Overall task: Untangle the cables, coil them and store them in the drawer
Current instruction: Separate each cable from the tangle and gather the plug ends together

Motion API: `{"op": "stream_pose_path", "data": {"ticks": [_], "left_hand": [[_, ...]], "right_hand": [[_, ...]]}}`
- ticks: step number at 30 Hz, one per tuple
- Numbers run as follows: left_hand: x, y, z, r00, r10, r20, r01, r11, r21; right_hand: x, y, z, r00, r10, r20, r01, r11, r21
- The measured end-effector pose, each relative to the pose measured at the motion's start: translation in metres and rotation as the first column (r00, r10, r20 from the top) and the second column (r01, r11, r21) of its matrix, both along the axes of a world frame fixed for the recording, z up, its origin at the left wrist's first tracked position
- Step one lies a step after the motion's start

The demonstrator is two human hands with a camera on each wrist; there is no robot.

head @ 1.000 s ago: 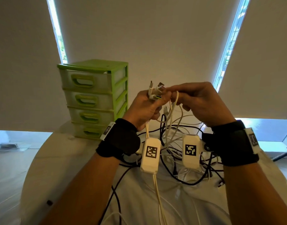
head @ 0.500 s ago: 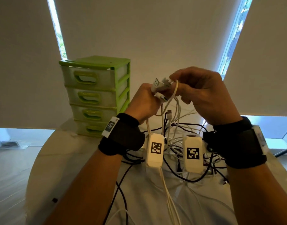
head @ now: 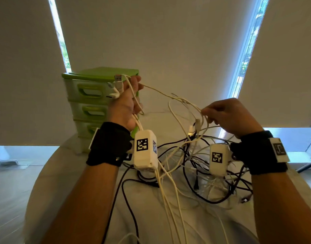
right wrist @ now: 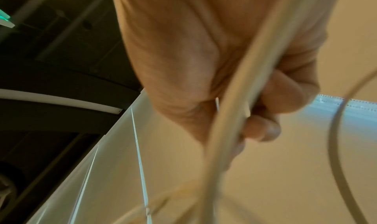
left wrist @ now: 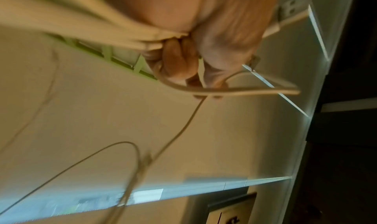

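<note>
**Pale round tabletop, cable tangle under separation**

Pale tabletop (head: 77, 173) before drawn blinds carries a green four-drawer unit (head: 91, 95) at far left; every drawer appears closed.

Left hand (head: 124, 104) is raised in front of the drawer unit, fingers curled round a bundle of white cables (head: 160, 90), with USB plugs (head: 118, 81) sticking up above the fist. Right hand (head: 228, 117) sits lower, to the right, pinching the same white strands between thumb and fingertips. The strands stretch between the two hands, then drop into a mixed heap of black and white cables (head: 200, 173) on the tabletop, near centre.

Assessment: untangling is the step in hand; no cable is coiled or stored. The next move likely calls for drawing one white lead clear of the heap, easing rather than tugging where a knot (head: 181, 99) shows mid-span.
</note>
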State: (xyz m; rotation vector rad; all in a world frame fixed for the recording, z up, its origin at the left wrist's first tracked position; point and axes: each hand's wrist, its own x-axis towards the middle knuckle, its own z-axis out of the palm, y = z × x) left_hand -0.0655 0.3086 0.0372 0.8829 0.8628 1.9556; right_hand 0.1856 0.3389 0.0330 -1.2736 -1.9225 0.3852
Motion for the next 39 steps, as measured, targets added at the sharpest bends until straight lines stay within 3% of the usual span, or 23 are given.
{"op": "stream_pose_path", "data": {"ticks": [3,5,8,10,12,14,17,21,24,25,27,29,30,32,36,39], "left_hand": [[-0.013,-0.003,0.007,0.988,-0.007,0.157,0.000,0.999,0.047],[-0.016,-0.004,0.009,0.982,-0.061,0.176,0.049,0.996,0.073],[0.001,-0.007,0.007,0.993,-0.108,0.049,0.107,0.994,0.033],[0.017,-0.008,0.007,0.980,-0.197,-0.031,0.198,0.979,0.050],[0.026,-0.012,0.009,0.959,-0.262,-0.110,0.270,0.960,0.072],[0.028,-0.014,0.007,0.937,-0.270,-0.222,0.294,0.952,0.085],[0.037,-0.019,-0.002,0.865,-0.264,-0.427,0.310,0.950,0.040],[0.046,-0.023,-0.007,0.777,-0.251,-0.578,0.329,0.944,0.031],[0.053,-0.028,-0.006,0.595,-0.120,-0.794,0.302,0.950,0.083],[0.057,-0.028,-0.006,0.583,-0.106,-0.805,0.283,0.956,0.079],[0.059,-0.026,-0.007,0.686,-0.096,-0.721,0.212,0.975,0.072],[0.051,-0.019,-0.005,0.839,-0.104,-0.533,0.163,0.985,0.064],[0.045,-0.015,-0.005,0.877,-0.120,-0.466,0.162,0.985,0.052],[0.032,-0.011,-0.001,0.921,-0.147,-0.362,0.187,0.979,0.077],[0.009,-0.010,0.007,0.988,-0.122,-0.095,0.133,0.984,0.123],[-0.001,-0.007,0.007,0.997,-0.069,-0.030,0.072,0.991,0.113]], "right_hand": [[0.018,0.008,0.000,0.983,-0.156,-0.100,0.160,0.986,0.040],[0.024,0.005,0.005,0.975,-0.111,-0.192,0.128,0.989,0.079],[-0.005,-0.019,0.017,0.964,0.168,-0.205,-0.152,0.984,0.090],[-0.035,-0.036,0.018,0.947,0.308,-0.092,-0.309,0.951,-0.001],[-0.056,-0.043,0.013,0.943,0.318,0.095,-0.321,0.947,0.017],[-0.064,-0.043,0.009,0.960,0.268,0.086,-0.276,0.955,0.112],[-0.058,-0.045,0.015,0.961,0.263,-0.081,-0.241,0.947,0.211],[-0.048,-0.051,0.025,0.893,0.394,-0.215,-0.330,0.901,0.281],[-0.046,-0.052,0.025,0.853,0.386,-0.352,-0.301,0.914,0.272],[-0.046,-0.052,0.025,0.851,0.383,-0.360,-0.299,0.916,0.266],[-0.046,-0.049,0.024,0.880,0.382,-0.283,-0.334,0.920,0.205],[-0.043,-0.044,0.021,0.927,0.366,-0.087,-0.364,0.931,0.035],[-0.041,-0.041,0.017,0.926,0.377,-0.012,-0.377,0.923,-0.072],[-0.039,-0.035,0.010,0.913,0.408,0.003,-0.400,0.896,-0.191],[-0.028,-0.022,0.011,0.962,0.273,0.025,-0.265,0.949,-0.173],[-0.015,-0.017,0.013,0.978,0.203,0.046,-0.192,0.966,-0.176]]}}
